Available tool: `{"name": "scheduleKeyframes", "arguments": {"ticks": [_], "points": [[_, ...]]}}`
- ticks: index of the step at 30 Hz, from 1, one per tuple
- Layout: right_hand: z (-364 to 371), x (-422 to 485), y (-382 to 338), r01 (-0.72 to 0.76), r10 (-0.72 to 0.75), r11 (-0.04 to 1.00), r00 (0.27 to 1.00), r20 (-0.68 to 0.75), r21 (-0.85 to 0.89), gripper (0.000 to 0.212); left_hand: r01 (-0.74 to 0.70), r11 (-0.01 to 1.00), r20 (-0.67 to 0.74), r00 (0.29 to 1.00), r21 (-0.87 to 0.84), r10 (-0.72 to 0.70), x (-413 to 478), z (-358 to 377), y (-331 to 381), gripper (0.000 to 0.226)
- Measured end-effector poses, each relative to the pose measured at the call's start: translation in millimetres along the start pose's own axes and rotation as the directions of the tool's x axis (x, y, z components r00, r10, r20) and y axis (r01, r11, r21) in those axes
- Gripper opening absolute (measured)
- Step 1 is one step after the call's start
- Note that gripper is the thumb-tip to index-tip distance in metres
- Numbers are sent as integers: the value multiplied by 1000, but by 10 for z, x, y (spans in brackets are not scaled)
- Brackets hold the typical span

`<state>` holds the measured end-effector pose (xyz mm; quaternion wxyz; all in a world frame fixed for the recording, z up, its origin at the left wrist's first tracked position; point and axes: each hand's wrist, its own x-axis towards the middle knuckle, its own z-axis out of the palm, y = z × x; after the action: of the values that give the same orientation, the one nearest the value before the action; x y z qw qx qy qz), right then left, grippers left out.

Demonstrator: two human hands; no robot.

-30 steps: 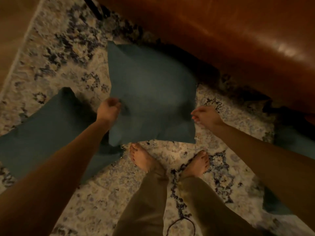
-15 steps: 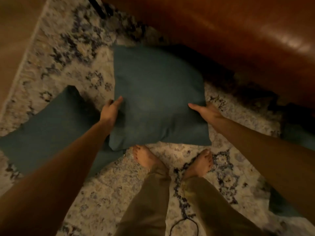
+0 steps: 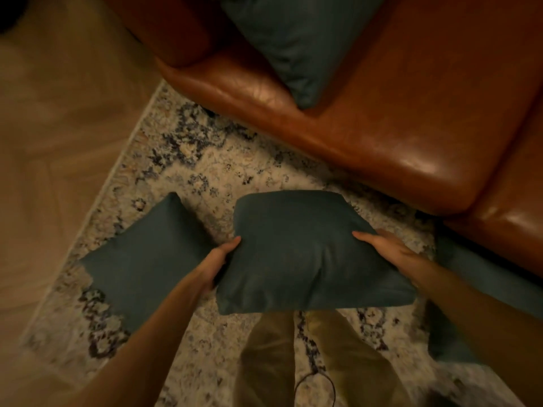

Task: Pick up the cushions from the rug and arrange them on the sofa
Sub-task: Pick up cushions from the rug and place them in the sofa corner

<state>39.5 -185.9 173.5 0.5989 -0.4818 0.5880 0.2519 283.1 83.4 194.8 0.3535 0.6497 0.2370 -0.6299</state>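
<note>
1. The held cushion (image 3: 305, 254), teal, sits at the centre of the view, lifted clear of the rug (image 3: 205, 171) and above the person's legs (image 3: 308, 356).
2. The left hand (image 3: 216, 265) clasps its edge at 9 o'clock, thumb on top, fingers tucked underneath.
3. The right hand (image 3: 390, 249) clasps the opposite edge at 3 o'clock, thumb laid over the fabric.
4. A second cushion (image 3: 144, 259) lies on the rug at 9 o'clock, just beside the left hand.
5. A third cushion (image 3: 482, 289) lies at 4 o'clock, partly hidden by the right forearm.
6. The sofa (image 3: 411, 118), brown leather, fills 12 to 2 o'clock, with a fourth cushion (image 3: 293, 39) resting on its seat at 12 o'clock.
</note>
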Motion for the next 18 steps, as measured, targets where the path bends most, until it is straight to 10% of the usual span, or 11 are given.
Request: {"name": "scheduleKeyframes", "arguments": {"ticks": [7,11,18], "points": [[-544,-1433,-167,-39,38,999,986,161,3,96,-112,960,0,993,-256,116,-1481,102,28,44],[-879,-2120,-340,-24,11,999,952,307,38,71,-196,889,61,968,-415,242,-2233,335,140,54],[-1207,-2824,-547,119,-155,965,977,144,233,59,-553,830,-63,833,-70,550,-3137,813,210,72]]}}
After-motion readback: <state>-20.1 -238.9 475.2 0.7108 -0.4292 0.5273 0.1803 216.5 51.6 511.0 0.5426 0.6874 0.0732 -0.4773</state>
